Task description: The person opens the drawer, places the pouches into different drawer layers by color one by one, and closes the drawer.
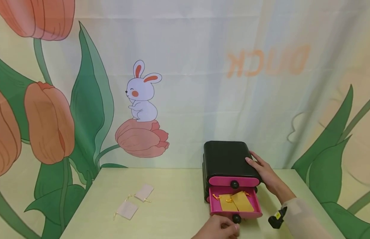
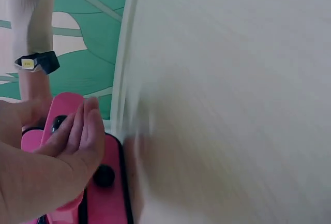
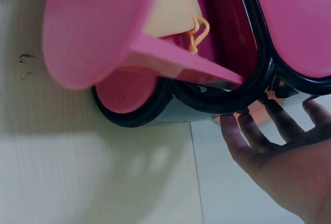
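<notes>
A black desktop drawer cabinet (image 1: 228, 157) with pink fronts and round black knobs stands at the right of the table. One pink drawer (image 1: 256, 202) is pulled out, with two yellow drawstring pouches (image 1: 244, 201) lying in it. My left hand (image 1: 219, 227) is in front of that drawer, its fingers loosely bent beside the black knob (image 1: 237, 218); the knob shows uncovered above the fingertips. My right hand (image 1: 266, 174) rests against the cabinet's right side, with fairly straight, spread fingers (image 3: 282, 118) touching the black shell. Two pale drawstring pouches (image 1: 127, 210) lie on the table's left part.
The pale wood-look table (image 1: 173, 199) ends at a printed curtain (image 1: 187, 99) with tulips and a rabbit. A closed drawer front (image 1: 220, 181) is above the pulled-out one. A black device with a yellow label (image 1: 277, 218) is strapped at the right wrist.
</notes>
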{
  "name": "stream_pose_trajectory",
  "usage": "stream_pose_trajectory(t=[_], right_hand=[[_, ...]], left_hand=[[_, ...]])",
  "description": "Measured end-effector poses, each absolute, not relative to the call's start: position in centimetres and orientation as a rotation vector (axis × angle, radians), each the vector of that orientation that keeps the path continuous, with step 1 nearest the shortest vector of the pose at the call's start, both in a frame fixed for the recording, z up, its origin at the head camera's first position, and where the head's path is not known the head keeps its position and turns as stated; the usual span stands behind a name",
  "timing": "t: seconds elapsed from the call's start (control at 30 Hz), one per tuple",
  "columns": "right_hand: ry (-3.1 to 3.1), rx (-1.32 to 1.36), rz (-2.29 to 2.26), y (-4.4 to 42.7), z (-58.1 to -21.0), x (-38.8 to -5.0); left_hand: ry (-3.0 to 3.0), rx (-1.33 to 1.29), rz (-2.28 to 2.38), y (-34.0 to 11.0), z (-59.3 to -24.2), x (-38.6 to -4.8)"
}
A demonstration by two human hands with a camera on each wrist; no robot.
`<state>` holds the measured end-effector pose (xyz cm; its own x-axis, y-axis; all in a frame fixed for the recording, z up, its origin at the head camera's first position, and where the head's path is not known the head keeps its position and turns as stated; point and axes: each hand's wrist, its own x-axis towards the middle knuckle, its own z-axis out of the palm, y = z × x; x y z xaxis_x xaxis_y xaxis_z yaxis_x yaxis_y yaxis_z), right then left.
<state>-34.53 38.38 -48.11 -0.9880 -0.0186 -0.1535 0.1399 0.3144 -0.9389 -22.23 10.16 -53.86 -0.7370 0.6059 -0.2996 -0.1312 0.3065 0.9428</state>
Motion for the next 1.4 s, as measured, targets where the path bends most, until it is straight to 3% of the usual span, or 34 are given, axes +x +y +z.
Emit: stream_pose_trajectory(t=[0.37, 0.8, 1.4], right_hand=[[2.441, 0.119, -1.748, 38.1, -48.0, -34.7], [2.442, 0.104, -1.758, 38.3, -47.7, -34.5], [2.434, 0.115, -1.77, 38.4, -47.9, -34.5]], left_hand=[[1.835, 0.237, 1.677, 11.4, -54.3, -22.4], [1.929, 0.33, 1.971, 12.6, -54.1, -25.0], [2.005, 0.314, 1.982, 13.0, -54.1, -27.1]])
